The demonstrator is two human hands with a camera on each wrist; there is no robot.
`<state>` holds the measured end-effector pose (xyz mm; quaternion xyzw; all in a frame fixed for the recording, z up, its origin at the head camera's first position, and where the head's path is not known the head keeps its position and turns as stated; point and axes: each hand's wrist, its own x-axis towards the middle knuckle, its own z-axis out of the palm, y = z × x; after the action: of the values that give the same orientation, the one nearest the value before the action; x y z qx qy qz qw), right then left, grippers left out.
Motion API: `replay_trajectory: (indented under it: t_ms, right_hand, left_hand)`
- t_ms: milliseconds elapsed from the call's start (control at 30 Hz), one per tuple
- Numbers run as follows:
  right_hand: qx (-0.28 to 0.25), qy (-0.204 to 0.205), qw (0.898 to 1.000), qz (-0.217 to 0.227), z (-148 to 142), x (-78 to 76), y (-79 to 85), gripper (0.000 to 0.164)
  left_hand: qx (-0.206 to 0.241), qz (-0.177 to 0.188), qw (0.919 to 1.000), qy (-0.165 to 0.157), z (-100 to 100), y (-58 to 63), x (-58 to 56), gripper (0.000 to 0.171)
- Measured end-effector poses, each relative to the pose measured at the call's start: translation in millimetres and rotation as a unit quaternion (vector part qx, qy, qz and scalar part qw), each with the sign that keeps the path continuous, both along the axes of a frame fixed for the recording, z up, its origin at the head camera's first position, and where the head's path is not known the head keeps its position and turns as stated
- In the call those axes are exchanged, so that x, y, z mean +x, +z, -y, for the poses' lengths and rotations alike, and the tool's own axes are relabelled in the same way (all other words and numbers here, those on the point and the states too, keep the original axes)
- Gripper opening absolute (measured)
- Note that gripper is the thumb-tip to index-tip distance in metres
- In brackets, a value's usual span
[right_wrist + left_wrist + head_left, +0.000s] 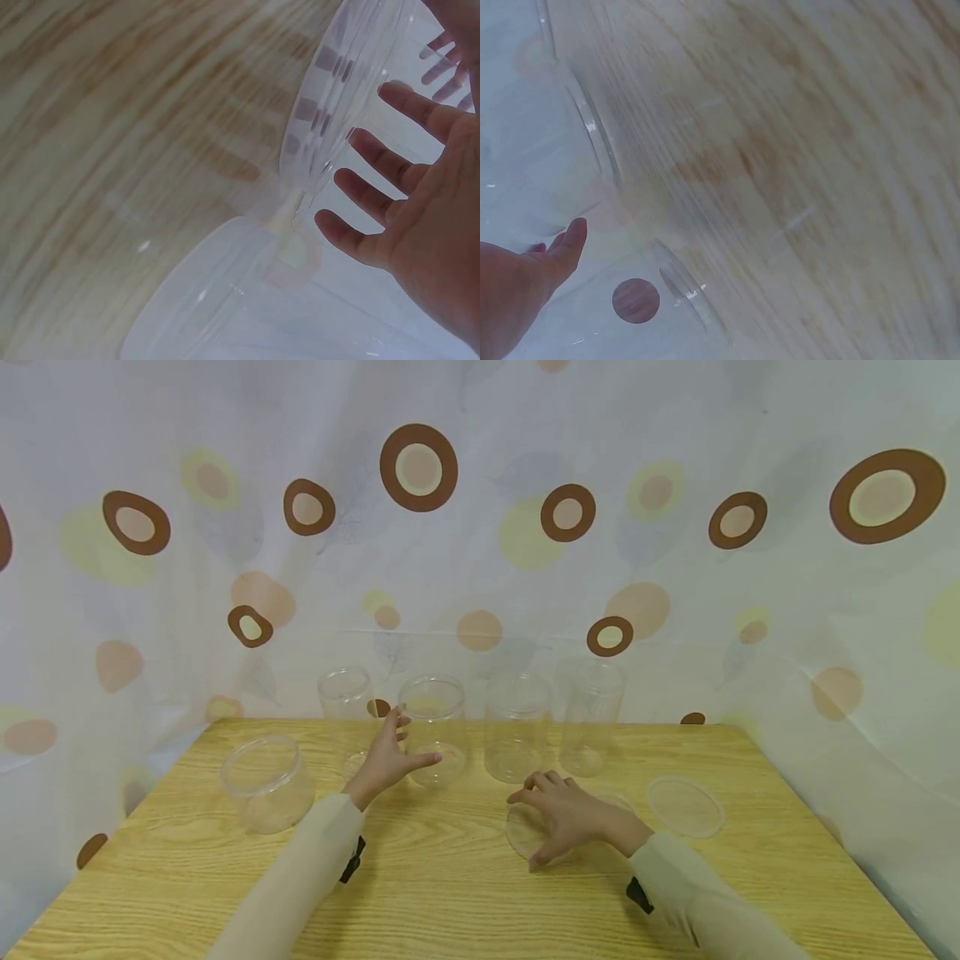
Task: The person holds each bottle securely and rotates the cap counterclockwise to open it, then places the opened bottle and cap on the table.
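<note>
My left hand (385, 758) is beside a see-through jar (444, 727) in the head view. Its thumb extends across the jar's front and its fingers are apart at the left side; whether they touch is hard to tell. The left wrist view shows straight fingers (571, 244) close to see-through rims. My right hand (573, 817) hovers, fingers spread, over a round see-through lid (519, 835) on the table, partly hiding it. In the right wrist view its fingers (375, 196) are slightly bent and grip nothing; whether a fingertip meets the lid is unclear.
A slim jar (347, 718) stands left of my left hand, a wide low jar (266, 793) farther left. Two more jars, one medium (517, 735) and one tall (592, 727), stand at the back. Another lid (686, 807) lies right on the wooden table (450, 893). A patterned curtain (480, 568) hangs behind.
</note>
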<state>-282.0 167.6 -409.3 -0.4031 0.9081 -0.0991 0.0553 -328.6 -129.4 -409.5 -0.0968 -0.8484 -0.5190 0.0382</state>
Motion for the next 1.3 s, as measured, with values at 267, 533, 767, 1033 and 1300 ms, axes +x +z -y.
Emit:
replay_trajectory:
  t_ms: [267, 533, 767, 1033, 1300]
  right_hand:
    - [-0.001, 0.003, 1.000, 0.004, 0, 0.2, 0.5, 0.086]
    - [-0.014, 0.005, 1.000, -0.008, -1, 0.4, 9.3, 0.083]
    - [-0.056, -0.011, 0.998, -0.027, -4, -4.7, 21.2, 0.077]
    - [-0.136, -0.037, 0.987, -0.074, -7, -10.2, 42.2, 0.066]
    - [-0.225, -0.075, 0.966, -0.101, -10, -18.8, 61.1, 0.058]
  left_hand:
    - [0.000, -0.021, 0.9997, 0.009, -2, 3.7, 4.1, 0.104]
    - [0.004, -0.068, 0.9975, 0.018, -3, 17.3, 10.9, 0.103]
    - [-0.010, -0.108, 0.9936, 0.029, -6, 33.5, 14.9, 0.103]
    - [-0.046, -0.174, 0.9833, 0.029, -11, 50.9, 19.1, 0.096]
    - [-0.044, -0.224, 0.9735, 0.009, -24, 70.3, 31.3, 0.087]
